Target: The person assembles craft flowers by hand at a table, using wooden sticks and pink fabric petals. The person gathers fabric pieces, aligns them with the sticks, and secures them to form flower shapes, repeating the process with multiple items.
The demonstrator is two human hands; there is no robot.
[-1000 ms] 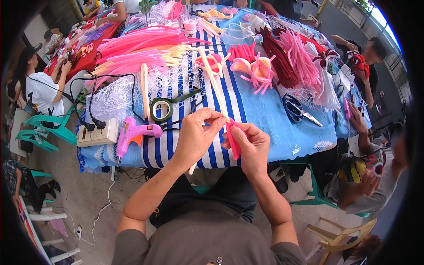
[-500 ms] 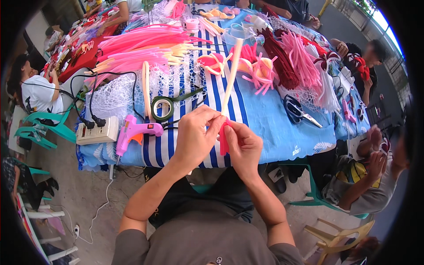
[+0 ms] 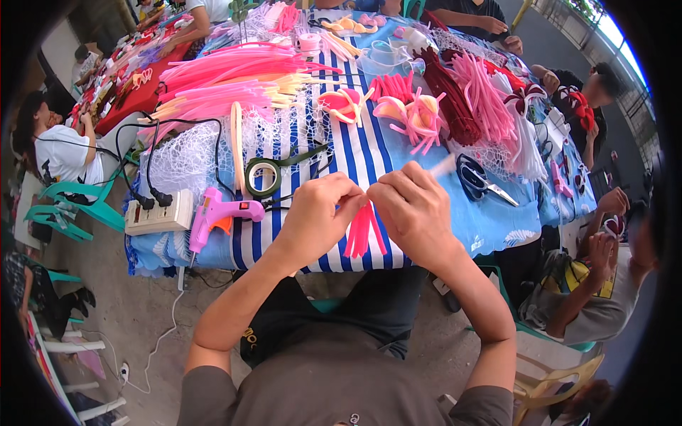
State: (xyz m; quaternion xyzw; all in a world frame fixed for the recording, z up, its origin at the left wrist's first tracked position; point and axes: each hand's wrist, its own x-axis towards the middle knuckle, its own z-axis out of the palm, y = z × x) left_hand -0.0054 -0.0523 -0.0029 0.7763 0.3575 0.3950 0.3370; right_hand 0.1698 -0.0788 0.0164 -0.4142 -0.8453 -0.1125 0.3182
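My left hand [image 3: 320,216] is pinched at the top of several hot-pink pipe cleaners [image 3: 366,233], whose loose ends hang down and fan out above the striped cloth. My right hand [image 3: 414,213] is closed right beside it, knuckles up. From behind its fingers a cream pipe cleaner [image 3: 444,166] sticks out to the right, blurred. The fingertips meet where cream and pink come together, so the join itself is hidden. Left of my hands lie a roll of green tape [image 3: 263,177] and a pink glue gun [image 3: 219,216].
Blue-handled scissors [image 3: 483,181] rest to the right. Pink pipe cleaners [image 3: 227,64] are heaped at the far left, dark red ones [image 3: 451,106] at the far right. A power strip [image 3: 158,211] with black cords sits at the left edge. People sit around the table [image 3: 426,245].
The cream pipe cleaner stood upright and now points right. My right hand has turned over and moved up and right. The pink ends have spread apart.
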